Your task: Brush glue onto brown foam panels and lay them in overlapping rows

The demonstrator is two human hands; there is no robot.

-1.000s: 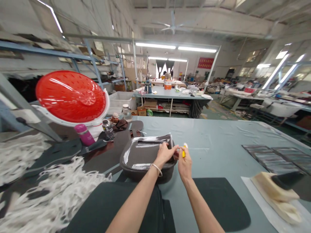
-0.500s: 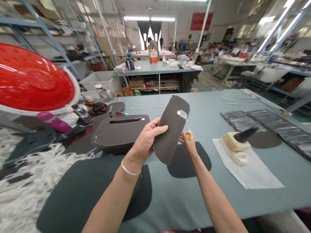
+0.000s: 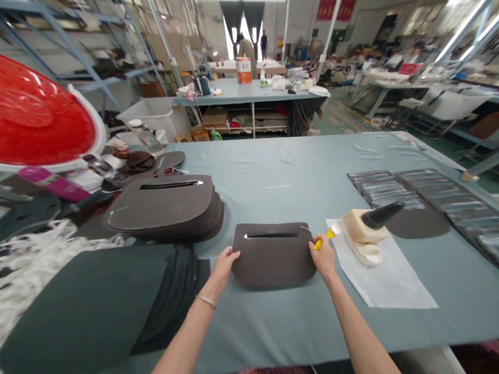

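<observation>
A dark grey-brown fabric panel (image 3: 273,265) with rounded lower corners and a zipped slot near its top edge lies flat on the table before me. My left hand (image 3: 223,269) pinches its left edge, thumb on top. At the right edge, my right hand (image 3: 323,255) touches the panel while its closed fingers hold a small yellow-handled tool (image 3: 318,243) with a whitish tip, whose exact kind is unclear. The dark green piece seen beneath earlier is now covered. On the left sits a stack of similar slotted panels (image 3: 163,205), in front of it a pile of dark green pieces (image 3: 89,291).
To the right, a cream container with a black cone (image 3: 384,215) rests on a white sheet (image 3: 405,285). Dark panels with shiny strips (image 3: 384,189) lie beyond it. White strips (image 3: 23,270), a purple object (image 3: 52,183) and a red basin (image 3: 42,114) crowd the left.
The panel has gone from being held up, tilted, in my left hand to lying flat over the dark green piece. My right hand has come to its right edge, still holding the yellow-handled tool.
</observation>
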